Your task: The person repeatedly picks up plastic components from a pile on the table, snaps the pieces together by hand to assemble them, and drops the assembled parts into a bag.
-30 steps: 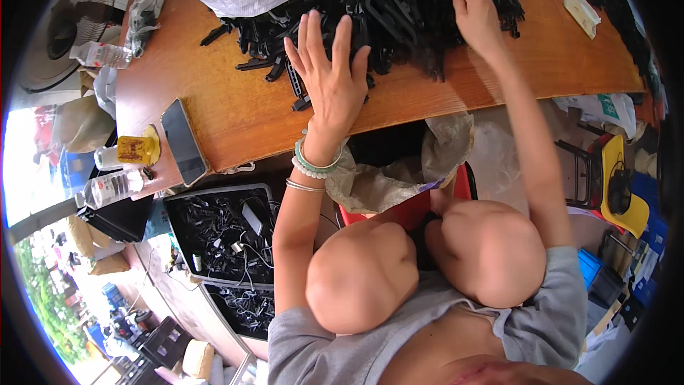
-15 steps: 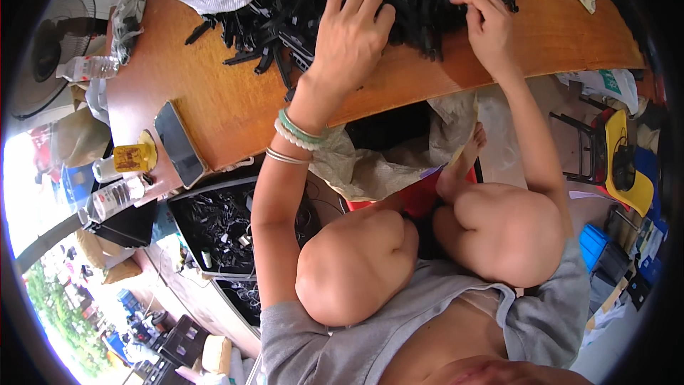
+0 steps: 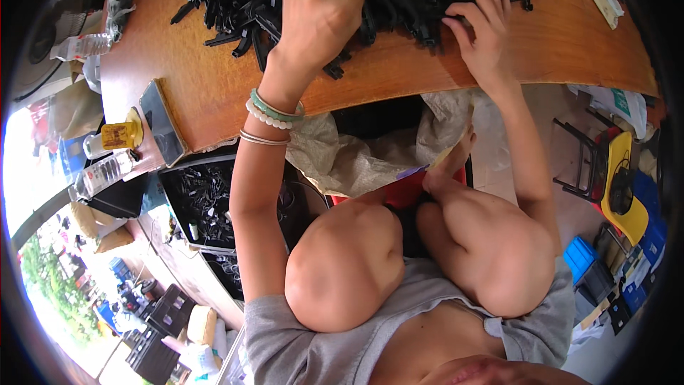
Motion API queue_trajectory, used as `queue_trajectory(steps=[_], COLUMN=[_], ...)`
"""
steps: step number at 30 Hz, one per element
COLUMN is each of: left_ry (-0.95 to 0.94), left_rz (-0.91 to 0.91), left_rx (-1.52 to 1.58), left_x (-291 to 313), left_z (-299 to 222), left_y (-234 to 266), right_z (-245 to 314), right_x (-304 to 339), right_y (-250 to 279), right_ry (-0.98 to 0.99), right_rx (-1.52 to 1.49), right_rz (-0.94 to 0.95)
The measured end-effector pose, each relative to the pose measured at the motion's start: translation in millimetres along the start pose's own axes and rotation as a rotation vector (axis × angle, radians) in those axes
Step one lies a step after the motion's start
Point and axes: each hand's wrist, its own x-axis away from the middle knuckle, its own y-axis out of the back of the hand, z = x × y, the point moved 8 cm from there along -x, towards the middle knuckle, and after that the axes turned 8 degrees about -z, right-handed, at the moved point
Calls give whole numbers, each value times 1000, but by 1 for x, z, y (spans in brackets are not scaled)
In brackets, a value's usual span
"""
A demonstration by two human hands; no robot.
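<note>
A wide heap of slim black plastic parts (image 3: 402, 7) lies along the far side of the wooden table. Over the left part of this heap is my left hand (image 3: 324, 14), back upward and fingers curled down; its fingertips, and anything in them, are hidden. Two bracelets and thin bangles circle that wrist. At the heap's right near edge, my right hand (image 3: 486, 36) has its fingers apart and bent, with nothing visible between them. Below the table edge, between my knees and the table, an open woven sack (image 3: 320, 150) hangs with a dark inside.
On the wooden table (image 3: 192, 78) a dark phone (image 3: 162, 125) lies at the left edge, near a yellow container (image 3: 122, 135) and plastic bottles (image 3: 103, 175). A black tray (image 3: 203, 203) of small dark parts sits below left. A yellow chair (image 3: 620, 185) stands at right.
My left hand has moved left and farther up over the heap, its fingers more curled. The right hand has shifted slightly down, fingers still apart. The whole view has also shifted a little.
</note>
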Motion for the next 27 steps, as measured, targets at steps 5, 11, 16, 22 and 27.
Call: queue_trajectory(steps=[5, 11, 16, 22, 27], left_ry=[227, 1326, 1577, 1420, 1524], left_rz=[-224, -16, 114, 296, 402], left_rx=[-69, 927, 1167, 1093, 1219], left_x=[-29, 40, 76, 78, 94], left_z=[-6, -14, -54, -65, -63], left_y=[42, 13, -1, -3, -5], right_z=[-7, 5, 38, 51, 47], right_x=[16, 46, 48, 35, 42], right_y=[29, 30, 23, 19, 15], right_ry=[-129, -750, -762, -655, -682], right_rx=[-330, -841, -1240, -1020, -1041], right_rz=[-328, -142, 201, 185, 115])
